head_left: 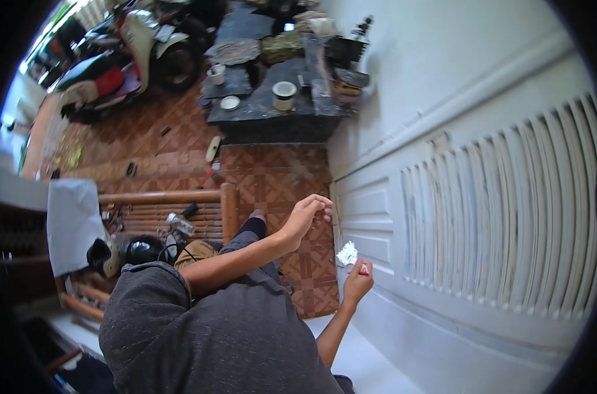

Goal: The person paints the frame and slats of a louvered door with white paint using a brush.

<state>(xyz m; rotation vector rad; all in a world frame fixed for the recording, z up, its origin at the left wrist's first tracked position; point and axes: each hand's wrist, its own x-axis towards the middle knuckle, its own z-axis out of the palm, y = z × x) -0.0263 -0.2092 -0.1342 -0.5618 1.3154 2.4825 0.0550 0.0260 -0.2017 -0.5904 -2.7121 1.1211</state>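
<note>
My right hand [359,281] grips the red handle of a paintbrush, its fingers closed round it. The white, ragged head of the paintbrush [347,253] points up beside the lower panels of a white louvered door [367,197]. I cannot tell whether the bristles touch the door. My left hand [305,220] hovers in front of my body, left of the door's edge and above the tiled floor. Its fingers are loosely bent and apart, with nothing seen in them.
A dark stone bench [265,121] ahead carries a paint can [284,96], a lid [230,103] and a white cup [216,74]. Scooters [140,52] stand far left. Beside me on the left, a bamboo bench [163,197] holds a black helmet [144,249] and a clear bottle [180,224].
</note>
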